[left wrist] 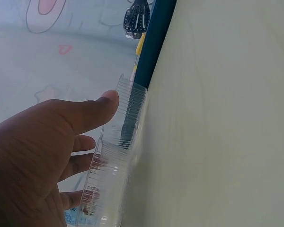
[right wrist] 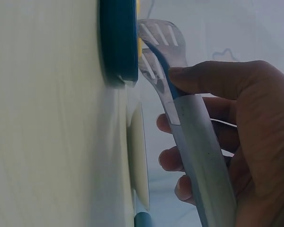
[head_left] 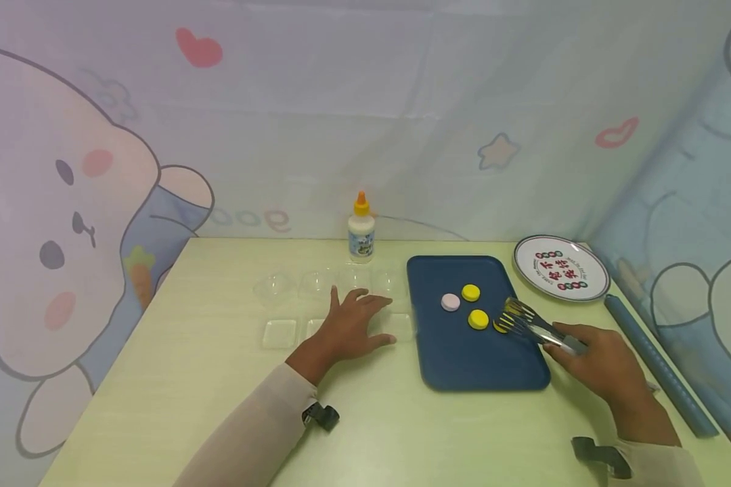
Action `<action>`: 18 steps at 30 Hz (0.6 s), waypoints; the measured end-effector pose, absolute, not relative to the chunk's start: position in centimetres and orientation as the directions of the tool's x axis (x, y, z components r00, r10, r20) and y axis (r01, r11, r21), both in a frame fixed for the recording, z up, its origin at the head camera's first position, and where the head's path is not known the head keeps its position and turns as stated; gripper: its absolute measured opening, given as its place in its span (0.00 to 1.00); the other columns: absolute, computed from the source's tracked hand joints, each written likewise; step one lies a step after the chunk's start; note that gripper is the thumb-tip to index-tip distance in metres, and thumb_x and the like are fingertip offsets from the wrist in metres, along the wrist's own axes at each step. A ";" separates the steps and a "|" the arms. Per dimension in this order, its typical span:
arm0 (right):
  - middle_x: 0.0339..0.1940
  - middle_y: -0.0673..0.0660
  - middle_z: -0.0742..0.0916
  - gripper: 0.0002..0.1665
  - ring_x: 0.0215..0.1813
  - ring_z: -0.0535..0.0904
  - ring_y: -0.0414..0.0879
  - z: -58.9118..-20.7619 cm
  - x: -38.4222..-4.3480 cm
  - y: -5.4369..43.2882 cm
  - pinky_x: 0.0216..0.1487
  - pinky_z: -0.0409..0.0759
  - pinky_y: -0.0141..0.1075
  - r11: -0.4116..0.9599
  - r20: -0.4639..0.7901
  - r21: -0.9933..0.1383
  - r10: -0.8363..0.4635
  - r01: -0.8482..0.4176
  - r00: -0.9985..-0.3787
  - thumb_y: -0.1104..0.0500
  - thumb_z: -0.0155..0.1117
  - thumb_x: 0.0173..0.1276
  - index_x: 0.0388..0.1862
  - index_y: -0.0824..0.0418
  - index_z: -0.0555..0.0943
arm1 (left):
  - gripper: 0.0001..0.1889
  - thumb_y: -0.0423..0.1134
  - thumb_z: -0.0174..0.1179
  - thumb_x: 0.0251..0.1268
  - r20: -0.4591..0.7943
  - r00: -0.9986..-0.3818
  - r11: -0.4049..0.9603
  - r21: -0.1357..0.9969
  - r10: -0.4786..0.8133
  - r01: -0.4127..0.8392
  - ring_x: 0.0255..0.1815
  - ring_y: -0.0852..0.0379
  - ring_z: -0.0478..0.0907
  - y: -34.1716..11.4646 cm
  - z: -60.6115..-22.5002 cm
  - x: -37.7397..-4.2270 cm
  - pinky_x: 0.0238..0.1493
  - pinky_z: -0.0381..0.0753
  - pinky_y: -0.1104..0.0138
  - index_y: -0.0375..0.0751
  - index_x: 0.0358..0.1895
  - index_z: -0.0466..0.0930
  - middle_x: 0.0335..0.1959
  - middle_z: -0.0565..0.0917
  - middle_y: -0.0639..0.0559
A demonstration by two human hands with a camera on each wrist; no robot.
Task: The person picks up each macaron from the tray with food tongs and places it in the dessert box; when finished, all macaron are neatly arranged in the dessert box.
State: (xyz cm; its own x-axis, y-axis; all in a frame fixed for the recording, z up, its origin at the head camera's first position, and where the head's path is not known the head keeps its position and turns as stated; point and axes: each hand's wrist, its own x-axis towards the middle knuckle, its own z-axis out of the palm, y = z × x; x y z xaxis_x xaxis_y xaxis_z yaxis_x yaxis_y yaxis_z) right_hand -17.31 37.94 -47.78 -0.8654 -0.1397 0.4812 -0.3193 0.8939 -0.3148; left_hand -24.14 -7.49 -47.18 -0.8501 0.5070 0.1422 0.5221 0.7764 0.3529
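My right hand [head_left: 603,362] grips metal tongs [right wrist: 199,146] with slotted ends, thumb on one arm and fingers round the other. In the head view the slotted ends are over the right part of a dark blue tray [head_left: 463,368], at a yellow disc [head_left: 501,327]. Yellow also shows behind the slots; whether the tongs pinch a disc I cannot tell. Two more yellow discs and a pale pink disc [head_left: 450,302] lie on the tray. My left hand [head_left: 350,325] rests with spread fingers on a clear plastic case [head_left: 280,333] with domed and square compartments, partly hidden beneath it.
A white glue bottle [head_left: 361,237] with an orange tip stands behind the clear case. A printed plate [head_left: 560,287] lies right of the tray's far corner. Along the table's right edge runs a long blue tube [head_left: 660,365]. Patterned cloth hangs behind and right.
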 end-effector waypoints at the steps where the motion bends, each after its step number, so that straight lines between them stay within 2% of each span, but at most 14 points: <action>1: 0.43 0.70 0.95 0.23 0.44 0.92 0.70 -47.8 -17.3 37.9 0.41 0.85 0.63 0.894 0.476 -0.316 -0.140 -0.317 -0.868 0.60 0.87 0.54 0.51 0.64 0.94 | 0.37 0.60 0.71 0.71 0.143 -0.850 0.776 0.354 0.507 0.522 0.84 0.37 0.68 -7.5 -47.1 -24.1 0.80 0.44 0.17 0.51 0.79 0.76 0.78 0.80 0.49; 11: 0.40 0.70 0.95 0.23 0.35 0.88 0.55 -47.7 -17.3 37.7 0.34 0.81 0.49 0.902 0.447 -0.308 -0.143 -0.302 -0.883 0.59 0.88 0.55 0.50 0.63 0.94 | 0.38 0.60 0.71 0.71 0.127 -0.850 0.776 0.355 0.512 0.521 0.84 0.37 0.67 -7.4 -47.2 -24.1 0.80 0.43 0.18 0.50 0.79 0.75 0.78 0.80 0.50; 18: 0.33 0.67 0.94 0.24 0.26 0.72 0.41 -47.8 -17.5 37.7 0.28 0.71 0.39 0.906 0.488 -0.267 -0.168 -0.330 -0.857 0.59 0.89 0.52 0.49 0.62 0.94 | 0.37 0.60 0.71 0.71 0.128 -0.851 0.773 0.366 0.509 0.518 0.84 0.37 0.67 -7.6 -47.3 -24.2 0.80 0.44 0.18 0.51 0.79 0.75 0.78 0.80 0.50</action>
State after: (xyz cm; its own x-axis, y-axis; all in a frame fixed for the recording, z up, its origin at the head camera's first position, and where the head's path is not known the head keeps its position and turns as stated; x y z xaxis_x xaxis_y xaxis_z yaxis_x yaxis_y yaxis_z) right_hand -17.51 37.71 -47.77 -0.8565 -0.1681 0.4879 -0.3296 0.9057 -0.2665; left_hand -24.17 -7.57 -47.35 -0.8509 0.5094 0.1284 0.5181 0.7731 0.3659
